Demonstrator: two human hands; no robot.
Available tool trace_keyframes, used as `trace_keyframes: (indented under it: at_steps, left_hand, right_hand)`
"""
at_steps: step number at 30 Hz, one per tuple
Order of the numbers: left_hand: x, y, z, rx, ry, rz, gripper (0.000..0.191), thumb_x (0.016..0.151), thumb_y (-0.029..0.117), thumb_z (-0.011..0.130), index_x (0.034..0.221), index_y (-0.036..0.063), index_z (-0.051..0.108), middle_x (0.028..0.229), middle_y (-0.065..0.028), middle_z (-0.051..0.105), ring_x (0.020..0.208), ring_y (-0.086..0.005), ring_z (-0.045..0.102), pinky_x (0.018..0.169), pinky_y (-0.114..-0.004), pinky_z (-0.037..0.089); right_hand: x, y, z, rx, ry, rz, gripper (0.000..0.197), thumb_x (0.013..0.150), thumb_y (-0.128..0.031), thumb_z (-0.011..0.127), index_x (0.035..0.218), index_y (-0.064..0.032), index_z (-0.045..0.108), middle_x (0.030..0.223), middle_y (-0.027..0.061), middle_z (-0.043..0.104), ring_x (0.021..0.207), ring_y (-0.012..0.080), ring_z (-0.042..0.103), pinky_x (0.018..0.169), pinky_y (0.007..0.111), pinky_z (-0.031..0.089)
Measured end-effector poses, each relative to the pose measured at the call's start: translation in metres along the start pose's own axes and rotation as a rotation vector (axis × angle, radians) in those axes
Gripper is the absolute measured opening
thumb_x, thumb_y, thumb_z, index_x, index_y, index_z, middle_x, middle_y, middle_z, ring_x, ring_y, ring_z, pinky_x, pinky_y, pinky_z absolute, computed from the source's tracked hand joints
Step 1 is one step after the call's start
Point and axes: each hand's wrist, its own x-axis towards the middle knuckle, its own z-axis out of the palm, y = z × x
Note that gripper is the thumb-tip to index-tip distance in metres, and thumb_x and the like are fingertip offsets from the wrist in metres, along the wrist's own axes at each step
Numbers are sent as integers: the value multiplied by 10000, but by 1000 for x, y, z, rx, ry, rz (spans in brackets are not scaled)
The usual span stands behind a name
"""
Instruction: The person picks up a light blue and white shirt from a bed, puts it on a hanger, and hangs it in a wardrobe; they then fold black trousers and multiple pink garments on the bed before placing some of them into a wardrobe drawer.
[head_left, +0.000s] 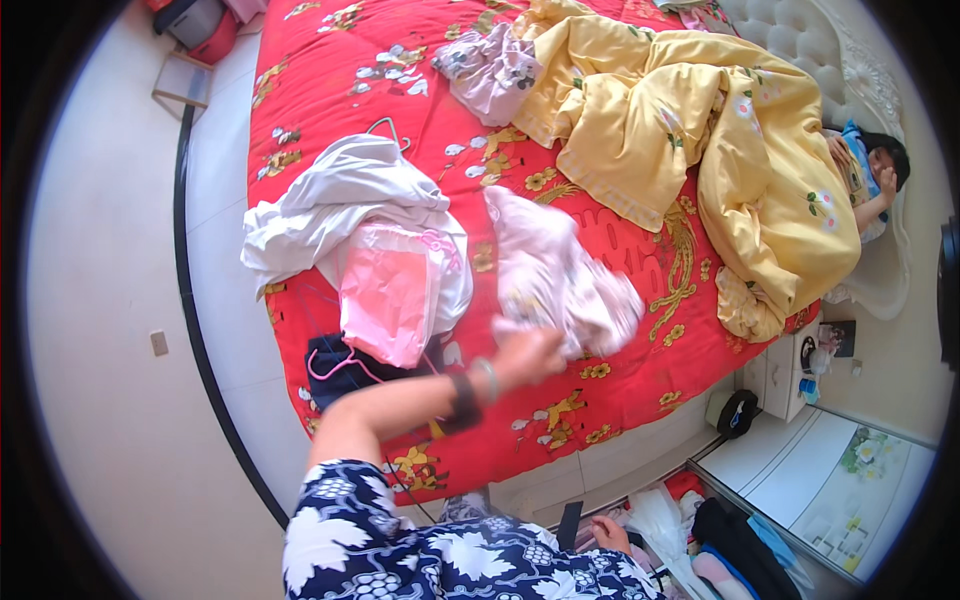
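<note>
My left hand (529, 358) grips the near edge of a pale pink printed garment (536, 262), which lies crumpled on a red bedspread (517, 420). Both hand and cloth are blurred by motion. Left of it lies a heap of white cloth (352, 180), with a pink plastic-like bag or wrapper (386, 296) on top. A pink hanger (349, 361) and dark folded cloth (326, 390) are beneath my forearm. Low by my side is my right hand (611, 534), partly hidden by my sleeve, beside a narrow dark object (570, 525) and the stored clothes.
A rumpled yellow quilt (645, 112) covers a person (874, 172) lying against the tufted headboard (780, 60). Pinkish printed cloth (491, 71) is bunched beside the quilt. A green hanger (390, 131) pokes from the heap. Several clothes (735, 540) fill an open wardrobe; a bedside cabinet (780, 375) stands right.
</note>
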Motion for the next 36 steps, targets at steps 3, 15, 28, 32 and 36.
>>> trace_keyframes:
  at_steps: [3, 15, 28, 32, 36]
  left_hand:
    - [-21, -23, 75, -148, -147, -8, 277, 751, 233, 615, 933, 24, 623, 867, -185, 645, 798, -354, 626, 707, -429, 480]
    - [189, -91, -134, 507, 828, 100, 179, 767, 15, 532, 940, 24, 575, 1256, -211, 484, 887, -395, 597, 770, -472, 510]
    - [308, -121, -198, 944, 782, -227, 274, 895, 295, 509, 1104, 170, 634, 1381, -210, 421, 1258, -382, 427, 979, -454, 398]
    - [303, -115, -208, 366, 673, -84, 238, 900, 190, 496, 1031, 52, 638, 1229, -232, 536, 1051, -375, 569, 860, -402, 484]
    - [283, -129, -198, 281, 553, 217, 292, 856, 59, 518, 1129, 88, 616, 1186, -218, 563, 1038, -355, 577, 862, -368, 489]
  right_hand:
    - [-1, -22, -6, 3, -2, -38, 255, 899, -106, 541, 1122, 15, 571, 1007, 95, 655, 931, 149, 621, 843, 261, 469]
    - [-14, 16, 6, 164, 4, 28, 269, 910, -92, 539, 1141, 46, 549, 996, 146, 667, 922, 178, 650, 809, 279, 493]
    - [-44, 129, 33, 404, -5, 252, 350, 925, -152, 558, 1231, 10, 501, 1104, 106, 624, 996, 177, 623, 792, 267, 478]
    - [-41, 150, 40, 503, -19, 308, 366, 920, -156, 573, 1235, 12, 493, 1117, 115, 618, 1000, 187, 620, 806, 279, 481]
    - [-28, 156, 46, 441, -33, 199, 351, 927, -163, 562, 1216, 24, 496, 1114, 128, 618, 982, 189, 624, 845, 301, 484]
